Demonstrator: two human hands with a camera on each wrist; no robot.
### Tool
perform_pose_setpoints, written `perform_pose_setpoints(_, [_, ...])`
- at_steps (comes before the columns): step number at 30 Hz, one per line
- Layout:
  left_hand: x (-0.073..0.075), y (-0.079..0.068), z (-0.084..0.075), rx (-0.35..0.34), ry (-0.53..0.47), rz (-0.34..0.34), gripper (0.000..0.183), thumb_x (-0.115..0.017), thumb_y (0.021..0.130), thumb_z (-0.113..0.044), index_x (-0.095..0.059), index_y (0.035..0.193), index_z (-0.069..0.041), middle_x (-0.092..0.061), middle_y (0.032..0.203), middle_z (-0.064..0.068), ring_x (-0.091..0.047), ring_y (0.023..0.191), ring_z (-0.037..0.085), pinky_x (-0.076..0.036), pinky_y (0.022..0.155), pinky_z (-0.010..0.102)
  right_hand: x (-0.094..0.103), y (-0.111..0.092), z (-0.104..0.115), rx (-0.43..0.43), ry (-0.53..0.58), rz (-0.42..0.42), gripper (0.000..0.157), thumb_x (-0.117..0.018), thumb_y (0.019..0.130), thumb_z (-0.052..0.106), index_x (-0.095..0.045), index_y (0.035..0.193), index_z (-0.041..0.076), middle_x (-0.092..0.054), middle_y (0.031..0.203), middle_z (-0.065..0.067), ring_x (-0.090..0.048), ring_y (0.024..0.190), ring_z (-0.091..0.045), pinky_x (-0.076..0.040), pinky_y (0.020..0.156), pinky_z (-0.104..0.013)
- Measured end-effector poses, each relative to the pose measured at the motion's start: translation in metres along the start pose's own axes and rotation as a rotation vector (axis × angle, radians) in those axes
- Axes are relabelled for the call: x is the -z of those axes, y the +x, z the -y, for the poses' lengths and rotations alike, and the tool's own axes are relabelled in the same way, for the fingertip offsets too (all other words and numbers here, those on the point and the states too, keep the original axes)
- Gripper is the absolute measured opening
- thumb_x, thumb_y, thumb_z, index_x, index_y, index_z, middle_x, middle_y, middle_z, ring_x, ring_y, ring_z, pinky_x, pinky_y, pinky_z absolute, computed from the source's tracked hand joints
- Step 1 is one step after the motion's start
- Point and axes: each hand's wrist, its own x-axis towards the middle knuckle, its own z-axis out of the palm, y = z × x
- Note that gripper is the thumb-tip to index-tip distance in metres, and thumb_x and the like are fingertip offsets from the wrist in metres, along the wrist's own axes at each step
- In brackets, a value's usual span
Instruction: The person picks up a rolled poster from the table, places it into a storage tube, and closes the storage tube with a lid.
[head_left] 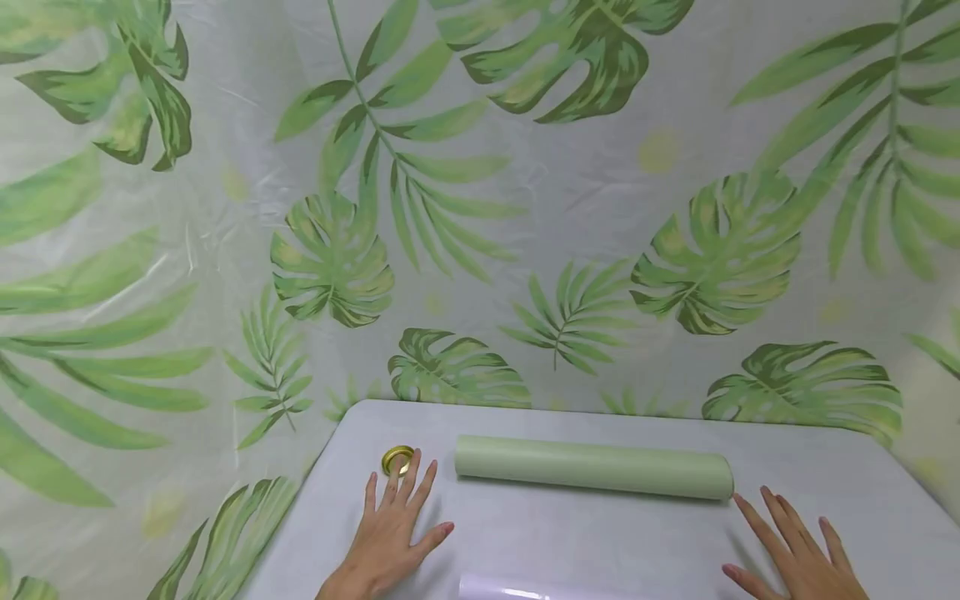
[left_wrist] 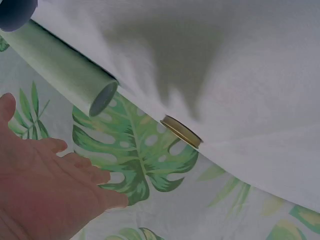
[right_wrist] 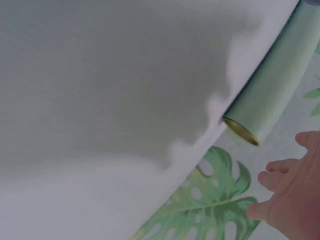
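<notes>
A pale green tube [head_left: 592,468] lies on its side across the table. Its left end looks open in the left wrist view, and a gold rim shows at its right end in the right wrist view. A round gold lid [head_left: 392,463] sits on the table left of the tube. My left hand [head_left: 390,529] is spread with straight fingers; in the head view its fingertips overlap the lid's edge, but the left wrist view shows the lid apart from them. My right hand [head_left: 802,550] is spread near the tube's right end, holding nothing.
The white table [head_left: 600,533] has rounded far corners. A glossy pale lilac object [head_left: 517,588] is cut off at the bottom of the head view. Behind the table hangs a leaf-patterned sheet [head_left: 585,208]. A dark purple rounded thing [left_wrist: 17,12] shows at the left wrist view's corner.
</notes>
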Motion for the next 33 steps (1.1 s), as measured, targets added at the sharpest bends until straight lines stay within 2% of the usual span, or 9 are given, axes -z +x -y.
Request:
perform_pose_setpoints(4, [-0.003, 0.001, -0.006, -0.019, 0.002, 0.035, 0.081, -0.058, 0.098, -0.061, -0.035, 0.162, -0.017, -0.022, 0.173, 0.012, -0.013, 0.161, 0.037, -0.014, 0.119, 0.073, 0.006, 0.017, 0.006, 0.039, 0.053, 0.042, 0.102, -0.075, 0.088, 0.055, -0.018, 0.167, 0.025, -0.024, 0.171, -0.019, 0.026, 0.147, 0.014, 0.029, 0.122, -0.048])
perform_pose_setpoints(7, [-0.008, 0.001, -0.011, -0.051, 0.013, 0.042, 0.082, -0.056, 0.098, -0.063, -0.035, 0.162, -0.016, -0.022, 0.172, 0.011, -0.011, 0.162, 0.034, -0.016, 0.118, 0.073, 0.011, 0.029, 0.012, 0.056, 0.083, 0.072, 0.1, -0.075, 0.089, 0.054, -0.02, 0.167, 0.023, -0.03, 0.166, -0.024, 0.023, 0.153, 0.007, 0.027, 0.124, -0.05])
perform_pose_setpoints(10, [-0.013, 0.0, -0.016, -0.095, 0.046, 0.031, 0.082, -0.053, 0.099, -0.065, -0.037, 0.161, -0.016, -0.025, 0.172, 0.011, -0.006, 0.163, 0.026, -0.02, 0.116, 0.072, 0.014, 0.04, 0.019, 0.074, 0.102, 0.098, 0.098, -0.073, 0.09, 0.054, -0.021, 0.167, 0.022, -0.033, 0.163, -0.027, 0.013, 0.162, -0.014, 0.025, 0.124, -0.054])
perform_pose_setpoints(12, [-0.015, -0.001, -0.02, -0.128, 0.08, 0.02, 0.081, -0.052, 0.099, -0.066, -0.039, 0.16, -0.015, -0.028, 0.17, 0.011, -0.012, 0.162, 0.027, -0.023, 0.114, 0.072, 0.014, 0.047, 0.023, 0.09, 0.106, 0.102, 0.096, -0.073, 0.091, 0.054, -0.023, 0.166, 0.021, -0.035, 0.162, -0.028, 0.002, 0.164, -0.025, 0.023, 0.125, -0.056])
perform_pose_setpoints(14, [-0.017, -0.002, -0.024, -0.165, 0.123, 0.004, 0.081, -0.051, 0.099, -0.067, -0.042, 0.159, -0.013, -0.032, 0.168, 0.013, -0.023, 0.159, 0.033, -0.027, 0.112, 0.071, 0.014, 0.053, 0.027, 0.102, 0.103, 0.106, 0.097, -0.072, 0.091, 0.054, -0.021, 0.167, 0.021, -0.033, 0.164, -0.027, -0.001, 0.164, -0.027, 0.024, 0.125, -0.055])
perform_pose_setpoints(18, [-0.02, -0.002, -0.034, -0.225, 0.172, -0.004, 0.082, -0.052, 0.098, -0.068, -0.044, 0.158, -0.013, -0.039, 0.165, 0.015, -0.038, 0.15, 0.042, -0.033, 0.108, 0.07, 0.011, 0.064, 0.03, 0.123, 0.094, 0.103, 0.098, -0.07, 0.093, 0.055, -0.015, 0.168, 0.024, -0.025, 0.169, -0.023, 0.007, 0.164, -0.019, 0.026, 0.125, -0.051])
perform_pose_setpoints(25, [-0.028, 0.002, -0.05, -0.337, 0.298, 0.004, 0.085, -0.049, 0.096, -0.075, -0.039, 0.16, -0.02, -0.039, 0.166, 0.007, -0.041, 0.15, 0.034, -0.039, 0.108, 0.063, 0.006, 0.078, 0.027, 0.152, 0.113, 0.079, 0.094, -0.07, 0.092, 0.055, -0.024, 0.166, 0.019, -0.029, 0.166, -0.026, -0.023, 0.157, -0.039, 0.019, 0.127, -0.055])
perform_pose_setpoints(31, [-0.04, 0.0, -0.057, -0.503, 0.5, -0.072, 0.092, -0.047, 0.089, -0.084, -0.042, 0.158, -0.023, -0.047, 0.161, 0.0, -0.051, 0.144, 0.024, -0.046, 0.105, 0.054, -0.001, 0.088, 0.03, 0.153, 0.162, 0.09, 0.093, -0.074, 0.09, 0.054, -0.03, 0.164, 0.018, -0.038, 0.16, -0.029, -0.034, 0.149, -0.044, 0.015, 0.129, -0.055])
perform_pose_setpoints(33, [-0.045, -0.001, -0.058, -0.549, 0.552, -0.103, 0.094, -0.047, 0.086, -0.087, -0.043, 0.156, -0.025, -0.051, 0.158, -0.003, -0.053, 0.142, 0.02, -0.042, 0.106, 0.052, -0.003, 0.091, 0.032, 0.146, 0.177, 0.112, 0.094, -0.073, 0.09, 0.054, -0.028, 0.165, 0.019, -0.039, 0.159, -0.03, -0.038, 0.146, -0.046, 0.015, 0.129, -0.054])
